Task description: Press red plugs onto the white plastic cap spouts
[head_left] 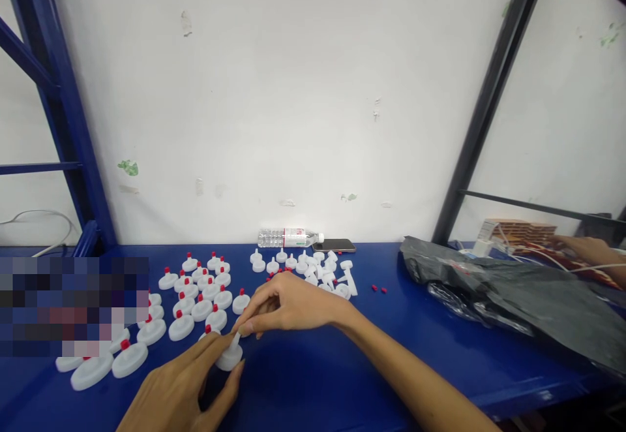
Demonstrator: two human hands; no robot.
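We hold one white lid [229, 358] between the thumb and fingers of our left hand [225, 359], over the near part of the blue bench [313, 386], left of the middle of its front edge. The left grip is narrow, closed about the lid's round base, thumb on the near side and fingers on the far side. Our right hand [288, 303] reaches across from the right and pinches tightly at the top of the spout; whether a red cap sits between those fingertips is hidden from us.

The lid is a squat, milky white disc with a slim tapering spout, which points upward and leans slightly to the right. We see bare white spout below the right fingertips.

Toward the bench's left edge we have many red-tipped lids [181, 325] standing spout up, a few just beside our left hand. Near the middle of the back edge are uncapped lids [272, 265] and a jumble of white parts [320, 269], with two loose red caps [379, 289] to their right.
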